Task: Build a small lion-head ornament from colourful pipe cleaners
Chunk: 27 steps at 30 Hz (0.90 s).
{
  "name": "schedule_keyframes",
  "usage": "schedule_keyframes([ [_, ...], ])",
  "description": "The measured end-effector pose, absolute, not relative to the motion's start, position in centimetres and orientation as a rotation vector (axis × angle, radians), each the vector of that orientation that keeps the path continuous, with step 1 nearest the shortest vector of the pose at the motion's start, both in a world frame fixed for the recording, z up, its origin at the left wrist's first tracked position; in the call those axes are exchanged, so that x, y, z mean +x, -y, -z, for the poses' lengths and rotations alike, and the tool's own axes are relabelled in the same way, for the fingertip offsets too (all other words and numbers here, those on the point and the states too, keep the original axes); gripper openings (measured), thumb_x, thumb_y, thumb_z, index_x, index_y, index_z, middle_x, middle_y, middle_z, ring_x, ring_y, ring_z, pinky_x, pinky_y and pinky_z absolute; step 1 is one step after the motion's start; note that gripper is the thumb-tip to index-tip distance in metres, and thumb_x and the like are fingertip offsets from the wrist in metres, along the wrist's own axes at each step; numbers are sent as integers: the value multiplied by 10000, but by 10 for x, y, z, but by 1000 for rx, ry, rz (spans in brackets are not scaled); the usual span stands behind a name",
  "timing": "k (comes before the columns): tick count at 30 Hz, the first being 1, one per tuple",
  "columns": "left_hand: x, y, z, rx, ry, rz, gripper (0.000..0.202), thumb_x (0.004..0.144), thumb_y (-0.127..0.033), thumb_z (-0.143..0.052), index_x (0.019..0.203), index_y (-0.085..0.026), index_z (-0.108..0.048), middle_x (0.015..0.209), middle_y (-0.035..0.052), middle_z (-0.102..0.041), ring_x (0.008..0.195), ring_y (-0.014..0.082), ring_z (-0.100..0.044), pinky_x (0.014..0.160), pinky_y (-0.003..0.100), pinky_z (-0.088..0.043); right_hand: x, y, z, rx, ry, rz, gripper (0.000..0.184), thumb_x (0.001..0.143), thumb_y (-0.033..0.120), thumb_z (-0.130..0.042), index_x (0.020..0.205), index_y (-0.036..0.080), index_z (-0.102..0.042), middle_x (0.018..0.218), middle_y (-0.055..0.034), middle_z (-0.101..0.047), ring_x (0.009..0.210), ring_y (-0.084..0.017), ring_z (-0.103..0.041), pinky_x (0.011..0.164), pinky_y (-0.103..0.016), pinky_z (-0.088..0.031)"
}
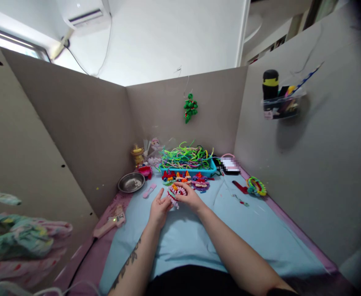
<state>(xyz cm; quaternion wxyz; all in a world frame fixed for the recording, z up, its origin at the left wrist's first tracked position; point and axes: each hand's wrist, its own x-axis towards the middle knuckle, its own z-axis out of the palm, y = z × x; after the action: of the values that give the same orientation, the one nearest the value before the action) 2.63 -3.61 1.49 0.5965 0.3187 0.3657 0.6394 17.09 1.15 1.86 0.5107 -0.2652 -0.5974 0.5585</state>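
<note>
Pink-and-white pipe-cleaner figure (174, 193) pinched in the curled right hand (190, 196) over the blue cloth's (195, 238) far middle, within easy reach of the tray (213, 167) of stems. Beside it the left hand (159, 207) half open, fingertips seemingly steadying, gripping nothing.

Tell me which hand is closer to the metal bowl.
Left. The left hand lies on the blue cloth just right of the metal bowl, apart from it. The right hand is farther right, its fingers around the pipe-cleaner figure.
</note>
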Motion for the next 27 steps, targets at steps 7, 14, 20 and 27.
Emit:
schedule_keyframes([
  [7,25,33,-10,726,-897,-1477,942,579,-150,-783,1375,-144,-278,532,-76,-535,440,66,-502,476,174,-433,170,-7,-20,-688,1597,-1115,510,616,201,-699,1112,254,-591,1189,-41,-558,1112,-224,-507,990,-403,-340],
  [14,28,32,-10,743,-882,-1508,842,553,-191,-803,1282,-143,-384,509,-83,-531,433,66,-507,482,173,-422,168,-6,-21,-675,1617,-1114,505,622,198,-694,1114,254,-597,1204,-46,-545,1119,-223,-497,997,-391,-325],
  [20,28,32,-7,731,-776,-1480,536,572,-266,-797,1029,-131,-550,818,69,-674,669,136,-625,628,234,-475,165,-5,-20,-599,1546,-1206,526,622,199,-682,1135,258,-579,1236,-34,-528,1124,-221,-498,992,-383,-338],
  [27,27,33,-5,839,-704,-1359,345,655,-268,-743,947,-107,-656,933,113,-671,741,150,-622,676,242,-477,164,-4,-20,-542,1491,-1345,543,615,232,-705,1143,262,-578,1237,-39,-540,1106,-234,-519,974,-399,-361],
])
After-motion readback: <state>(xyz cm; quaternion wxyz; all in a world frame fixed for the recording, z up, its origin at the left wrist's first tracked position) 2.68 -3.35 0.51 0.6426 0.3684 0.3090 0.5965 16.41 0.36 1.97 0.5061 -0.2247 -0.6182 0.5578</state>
